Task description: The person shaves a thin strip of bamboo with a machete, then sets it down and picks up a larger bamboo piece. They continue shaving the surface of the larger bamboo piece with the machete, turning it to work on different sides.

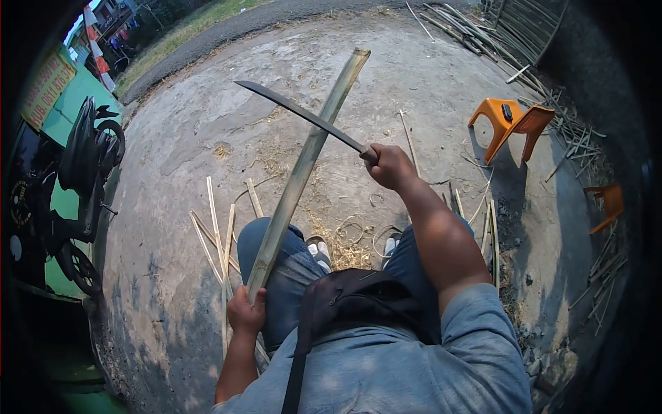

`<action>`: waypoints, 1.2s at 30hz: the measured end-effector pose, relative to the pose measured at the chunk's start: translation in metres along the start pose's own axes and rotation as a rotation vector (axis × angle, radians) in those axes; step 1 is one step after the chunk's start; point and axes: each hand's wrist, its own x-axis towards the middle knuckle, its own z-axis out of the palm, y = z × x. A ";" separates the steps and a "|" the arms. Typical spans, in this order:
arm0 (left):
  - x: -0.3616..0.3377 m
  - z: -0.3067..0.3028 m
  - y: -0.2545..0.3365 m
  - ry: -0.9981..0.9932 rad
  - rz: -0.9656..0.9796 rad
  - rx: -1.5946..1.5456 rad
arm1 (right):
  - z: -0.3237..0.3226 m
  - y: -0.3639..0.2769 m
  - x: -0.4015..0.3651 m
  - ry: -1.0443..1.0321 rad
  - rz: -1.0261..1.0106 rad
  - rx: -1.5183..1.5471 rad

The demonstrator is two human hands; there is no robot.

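My right hand is closed round the wooden handle of a long machete, whose dark blade points to the upper left. The blade crosses over a long split bamboo piece at its upper half. Near my left knee, my left hand grips the lower end of that bamboo, which slants up and away to the right across my left thigh. Thin bamboo strips lie beside my left leg. Pale shavings are scattered on the ground between my shoes.
An orange plastic chair with a small dark object on its seat stands at the right. A second orange chair is farther right. Piles of bamboo strips line the right side. Motorcycles are parked at the left.
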 end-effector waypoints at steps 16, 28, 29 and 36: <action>0.000 -0.001 0.000 -0.001 0.003 -0.009 | 0.012 -0.050 -0.020 -0.240 -0.469 -0.343; 0.000 0.000 0.002 -0.007 -0.018 -0.024 | 0.008 -0.005 -0.008 0.033 -0.163 0.092; 0.000 0.001 0.001 -0.005 -0.015 -0.024 | 0.010 -0.011 -0.012 -0.043 -0.145 0.099; 0.001 -0.002 0.004 0.005 -0.001 0.010 | 0.012 -0.073 -0.027 -0.438 -0.493 -0.435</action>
